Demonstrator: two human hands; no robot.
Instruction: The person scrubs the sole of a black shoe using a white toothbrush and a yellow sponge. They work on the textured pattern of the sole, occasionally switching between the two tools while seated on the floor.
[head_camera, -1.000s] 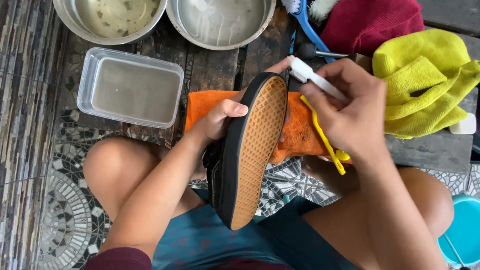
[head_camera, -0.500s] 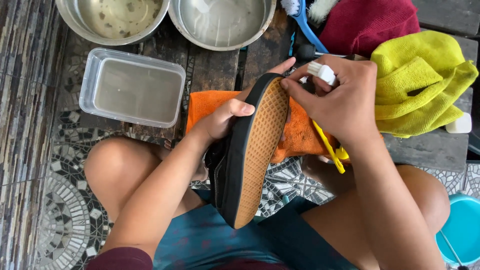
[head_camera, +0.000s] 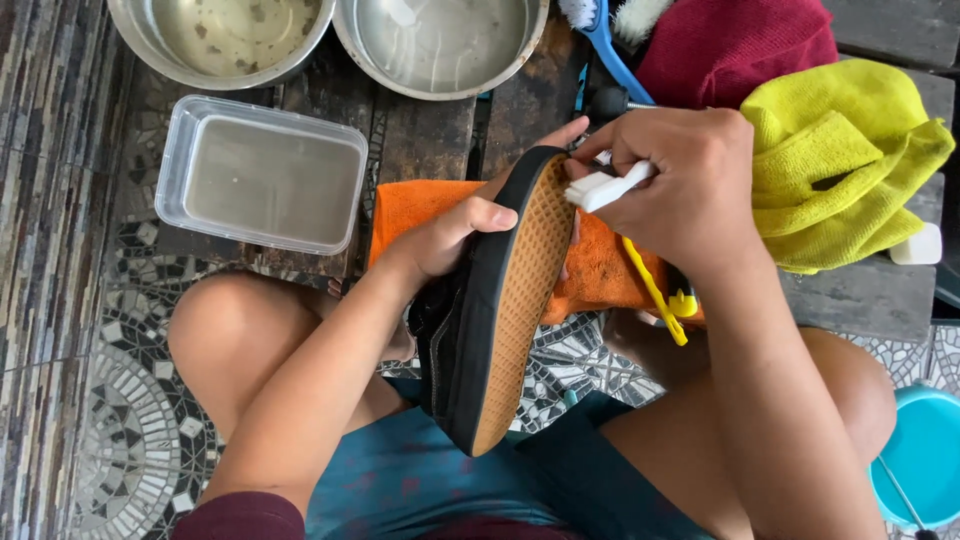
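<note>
Head camera, looking straight down over the lap: the left hand (head_camera: 445, 240) is wrapped around the side of a black shoe (head_camera: 500, 300), thumb hooked over the rubber edge, fingers tucked behind, a firm clamp. The shoe is turned sole-up, its tan waffle sole facing the camera, toe pointing away toward the boards, heel down between the knees. The right hand (head_camera: 690, 190) is closed tight on a small white brush (head_camera: 605, 188), and the bristle end sits right against the toe of the sole. A yellow strip (head_camera: 655, 295) hangs down from under that hand; what it belongs to I cannot tell.

Under the shoe's toe lies an orange cloth (head_camera: 420, 205), spread at the near edge of the dark wooden boards (head_camera: 425, 140). Left of it, on the boards, a clear plastic tub (head_camera: 262, 172) holds cloudy water. Along the far edge stand two metal bowls: one (head_camera: 225, 40) with murky water at the far left, the other (head_camera: 440, 45) beside it. On the right side, a yellow towel (head_camera: 840, 160) lies bunched, with a dark red cloth (head_camera: 740, 45) behind it and a blue brush (head_camera: 600, 30) next to that. Low at the right edge, on the mosaic floor (head_camera: 110, 440), there's a blue bucket (head_camera: 925, 455).
</note>
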